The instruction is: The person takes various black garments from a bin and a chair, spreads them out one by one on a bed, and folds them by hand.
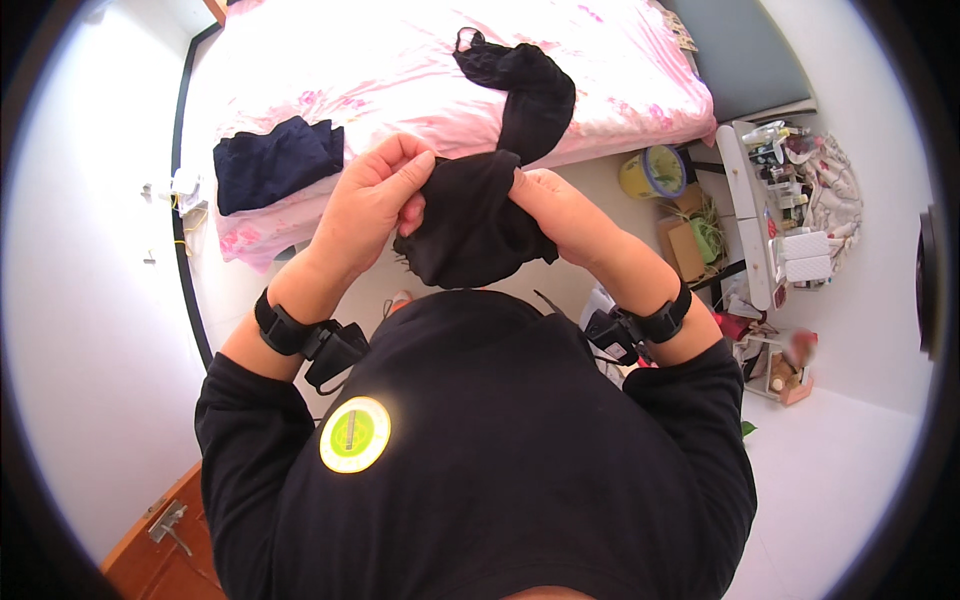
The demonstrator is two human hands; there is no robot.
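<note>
A black garment (472, 217) hangs in front of my body, held by its upper edge at both sides. My left hand (386, 187) pinches the left part of that edge between thumb and fingers. On the other side my right hand (547, 202) grips the cloth, its fingers mostly hidden behind the fabric. Beyond, a long black piece of cloth (536, 97) with a thin loop at its far end lies on the bed; whether it joins the held piece I cannot tell. A folded dark navy garment (277, 165) rests at the bed's near left corner.
The bed (375, 60) has a pink floral sheet. Right of it stand a yellow bin (645, 174), a cardboard box (679, 247) beside a green plant, and a white dressing table (742, 195) crowded with bottles. A brown wooden door (172, 540) is at lower left.
</note>
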